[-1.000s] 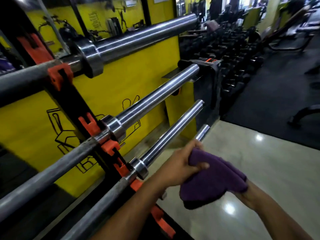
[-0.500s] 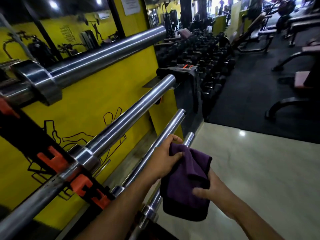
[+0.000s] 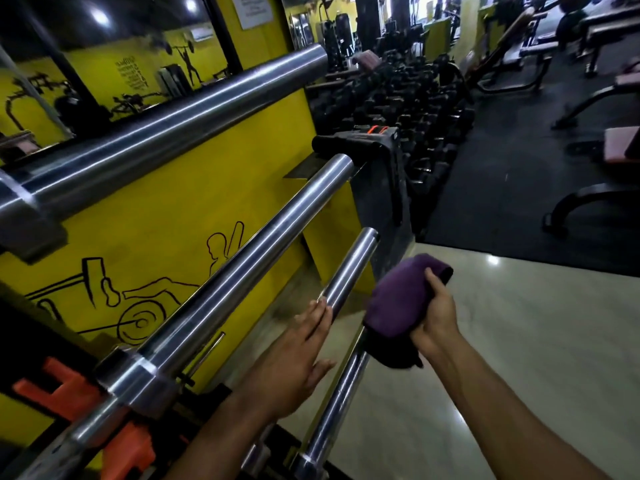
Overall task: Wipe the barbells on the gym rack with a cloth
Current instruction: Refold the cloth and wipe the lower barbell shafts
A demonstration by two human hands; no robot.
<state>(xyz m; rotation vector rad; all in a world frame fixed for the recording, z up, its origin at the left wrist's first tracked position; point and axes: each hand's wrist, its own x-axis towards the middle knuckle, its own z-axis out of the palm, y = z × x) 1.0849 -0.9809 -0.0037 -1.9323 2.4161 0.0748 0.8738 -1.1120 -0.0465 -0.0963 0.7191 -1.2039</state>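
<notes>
The right hand squeezes the purple cloth around the lowest bar on the rack, likely to rub it clean, while the left hand lies flat with straight fingers against the next bar.

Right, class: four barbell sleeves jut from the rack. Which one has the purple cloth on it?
The lowest barbell sleeve, nearest the floor: the purple cloth gripped by the right hand drapes over it. The three higher sleeves are bare.
</notes>
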